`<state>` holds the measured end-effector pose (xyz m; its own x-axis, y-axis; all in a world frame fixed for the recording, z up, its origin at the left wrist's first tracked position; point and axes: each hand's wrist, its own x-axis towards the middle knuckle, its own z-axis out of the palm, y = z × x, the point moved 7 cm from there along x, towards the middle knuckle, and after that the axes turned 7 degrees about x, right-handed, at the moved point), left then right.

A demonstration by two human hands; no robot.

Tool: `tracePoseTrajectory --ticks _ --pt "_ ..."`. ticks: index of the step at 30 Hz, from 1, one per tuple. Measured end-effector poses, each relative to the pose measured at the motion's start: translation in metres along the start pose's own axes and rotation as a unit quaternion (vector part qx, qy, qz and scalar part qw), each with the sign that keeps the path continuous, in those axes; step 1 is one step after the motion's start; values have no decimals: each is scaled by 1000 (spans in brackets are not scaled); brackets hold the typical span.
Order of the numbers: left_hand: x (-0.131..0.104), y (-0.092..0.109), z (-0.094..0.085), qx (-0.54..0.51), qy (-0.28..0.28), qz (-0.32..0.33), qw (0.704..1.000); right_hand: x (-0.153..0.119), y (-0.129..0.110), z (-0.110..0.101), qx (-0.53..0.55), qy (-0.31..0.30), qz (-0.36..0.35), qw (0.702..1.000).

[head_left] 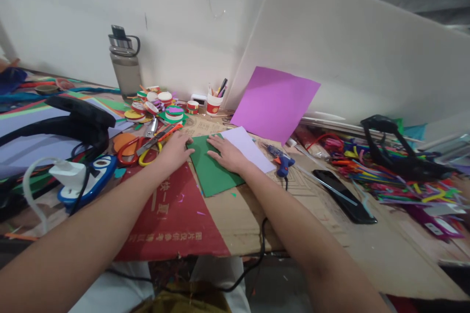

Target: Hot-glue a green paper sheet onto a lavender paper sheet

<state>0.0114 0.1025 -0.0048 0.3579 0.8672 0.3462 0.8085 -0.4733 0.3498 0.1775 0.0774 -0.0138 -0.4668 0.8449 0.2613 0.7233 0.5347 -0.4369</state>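
A green sheet of paper [216, 178] lies on the cardboard in front of me. My right hand [229, 155] rests flat on it, fingers spread. My left hand [176, 150] is at the sheet's left edge, fingers apart and the fingertips near or on the paper. Partly under the green sheet, a lavender sheet [254, 149] reaches out to the right. Behind it a purple sheet [275, 102] leans against the white board. Scissors with red handles [128, 150] and a yellow-handled pair [149, 156] lie just left of my left hand.
A blue glue gun [282, 164] and a black phone [345, 196] lie on the right, before bundles of colored pipe cleaners [367, 176]. Back left stand a water bottle [126, 68], tape rolls [173, 113] and a pen cup [214, 104]. A blue power strip [88, 186] is at left.
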Motion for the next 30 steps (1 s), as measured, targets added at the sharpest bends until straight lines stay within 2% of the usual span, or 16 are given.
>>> tracePoseTrajectory --ticks 6,11,14,16,18,20,22,24,27,30 --pt "-5 9 -5 -4 24 -13 1000 3 10 3 36 9 14 999" --pt "-7 17 -15 -33 4 -69 997 -1 24 -20 7 132 79 988" --pt "-8 16 -18 -127 -11 -136 983 -5 35 -26 -26 154 140 978" --pt "-11 13 -16 -260 -14 -216 941 -7 41 -24 -35 143 165 975" --pt "-16 10 -11 -401 -11 -301 865 -7 44 -23 -37 140 169 975" --pt "-20 9 -7 -490 0 -352 798 -6 44 -22 -33 146 162 975" --pt "-20 7 -4 -515 10 -366 775 -5 43 -22 -23 152 162 975" --pt "-19 4 0 -503 5 -361 786 -5 41 -21 -14 155 165 974" --pt "-16 2 9 -447 -38 -329 831 -3 36 -19 -3 157 163 974" --pt "-12 5 8 -442 -16 -282 851 -1 30 -17 22 158 145 976"
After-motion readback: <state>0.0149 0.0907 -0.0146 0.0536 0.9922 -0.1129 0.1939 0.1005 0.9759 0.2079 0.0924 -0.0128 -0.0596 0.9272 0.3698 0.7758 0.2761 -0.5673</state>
